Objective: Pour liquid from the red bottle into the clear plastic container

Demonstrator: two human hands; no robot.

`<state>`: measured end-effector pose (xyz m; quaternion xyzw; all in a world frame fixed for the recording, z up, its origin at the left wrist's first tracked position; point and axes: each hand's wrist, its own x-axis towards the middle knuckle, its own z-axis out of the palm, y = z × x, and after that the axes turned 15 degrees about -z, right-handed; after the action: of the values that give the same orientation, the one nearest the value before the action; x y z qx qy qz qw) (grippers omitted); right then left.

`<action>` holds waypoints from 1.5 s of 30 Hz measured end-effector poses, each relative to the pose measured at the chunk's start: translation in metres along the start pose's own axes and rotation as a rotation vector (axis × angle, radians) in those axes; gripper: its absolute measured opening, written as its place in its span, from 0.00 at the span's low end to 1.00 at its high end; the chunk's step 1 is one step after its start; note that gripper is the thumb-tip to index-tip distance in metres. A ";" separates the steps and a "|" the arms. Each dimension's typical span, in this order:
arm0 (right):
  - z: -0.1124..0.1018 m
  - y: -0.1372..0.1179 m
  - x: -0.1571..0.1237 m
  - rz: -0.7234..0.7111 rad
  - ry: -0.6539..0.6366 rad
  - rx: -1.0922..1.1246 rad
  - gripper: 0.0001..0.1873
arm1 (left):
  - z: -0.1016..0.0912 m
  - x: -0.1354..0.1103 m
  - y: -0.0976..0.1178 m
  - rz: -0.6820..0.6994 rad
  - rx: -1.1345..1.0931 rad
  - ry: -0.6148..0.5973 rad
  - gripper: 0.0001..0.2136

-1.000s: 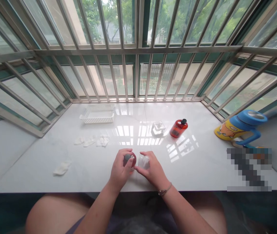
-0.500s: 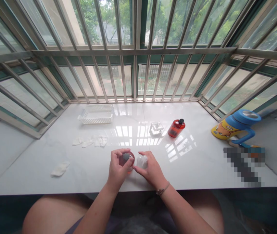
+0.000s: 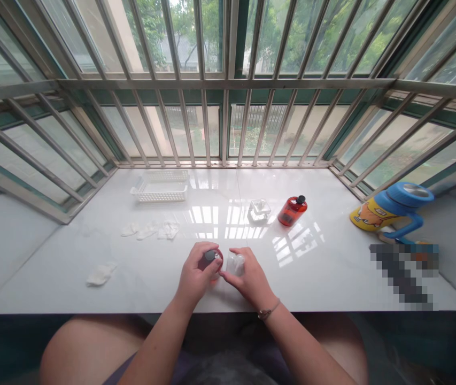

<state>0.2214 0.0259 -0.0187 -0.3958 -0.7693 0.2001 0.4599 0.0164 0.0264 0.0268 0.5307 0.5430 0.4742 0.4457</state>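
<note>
My left hand [image 3: 196, 270] wraps around a small red bottle [image 3: 215, 260] with a dark grey top [image 3: 210, 256], and the fingers hide much of it. My right hand [image 3: 249, 274] holds a translucent plastic container [image 3: 236, 264] on the white marble sill [image 3: 91, 251]. The fingertips of my right hand come close to my left hand, and the two objects stand side by side. A larger red bottle with a black cap [image 3: 292, 211] stands farther ahead, to the right of a square glass dish [image 3: 259, 210].
A white plastic basket [image 3: 159, 187] sits at the back left. Several white cloth scraps [image 3: 147, 231] lie before it, with another [image 3: 101, 274] nearer the left. A blue-and-yellow mug [image 3: 390, 207] stands at right beside a pixelated patch [image 3: 404, 275]. Metal window bars [image 3: 228, 123] enclose the back.
My left hand has closed a little more around the small red bottle. The view has shifted slightly, and my right hand stays on the translucent container.
</note>
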 end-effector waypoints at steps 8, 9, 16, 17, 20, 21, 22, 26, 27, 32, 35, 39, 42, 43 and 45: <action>0.000 -0.001 0.000 0.004 0.002 -0.004 0.32 | 0.003 -0.002 -0.003 -0.075 -0.112 0.042 0.22; 0.000 -0.001 0.000 0.003 0.002 -0.004 0.32 | 0.002 -0.002 -0.002 -0.077 -0.080 0.031 0.23; 0.000 0.000 -0.001 0.009 0.007 -0.007 0.32 | 0.002 0.000 0.003 0.013 -0.049 0.047 0.14; 0.000 0.000 -0.001 0.010 0.008 -0.006 0.32 | 0.004 -0.001 0.002 -0.008 -0.089 0.059 0.16; 0.000 -0.001 0.000 0.011 0.008 0.000 0.32 | 0.006 -0.002 -0.002 -0.044 -0.139 0.068 0.20; 0.000 -0.001 0.000 0.010 0.008 0.001 0.32 | 0.005 -0.003 -0.003 -0.048 -0.125 0.061 0.21; 0.000 -0.001 0.000 0.009 0.008 0.002 0.32 | 0.004 -0.003 -0.004 -0.048 -0.105 0.055 0.24; 0.000 -0.001 0.000 0.004 0.011 -0.002 0.31 | -0.001 -0.004 -0.008 -0.010 -0.024 0.020 0.33; 0.000 -0.001 0.000 0.003 0.013 -0.003 0.31 | -0.002 -0.003 -0.008 0.016 0.000 0.014 0.33; 0.000 -0.001 0.000 0.006 0.017 0.002 0.32 | 0.000 -0.004 -0.010 0.130 0.048 0.032 0.21; -0.001 -0.001 0.001 0.010 0.014 0.003 0.32 | 0.005 -0.005 -0.015 0.110 -0.056 0.056 0.17; -0.001 -0.002 0.001 0.009 0.009 0.005 0.32 | 0.005 -0.006 -0.020 0.114 -0.047 0.068 0.22; 0.000 -0.002 0.001 0.005 0.007 0.002 0.32 | 0.001 -0.005 -0.019 0.148 0.091 0.053 0.24; 0.000 -0.003 0.001 0.005 0.007 0.001 0.32 | 0.000 -0.005 -0.019 0.172 0.134 0.047 0.23; 0.000 -0.003 0.001 0.005 0.006 -0.003 0.31 | -0.001 -0.004 -0.017 0.221 0.172 0.045 0.19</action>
<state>0.2204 0.0249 -0.0162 -0.3989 -0.7672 0.1990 0.4612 0.0126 0.0227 0.0097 0.6128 0.5299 0.4836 0.3314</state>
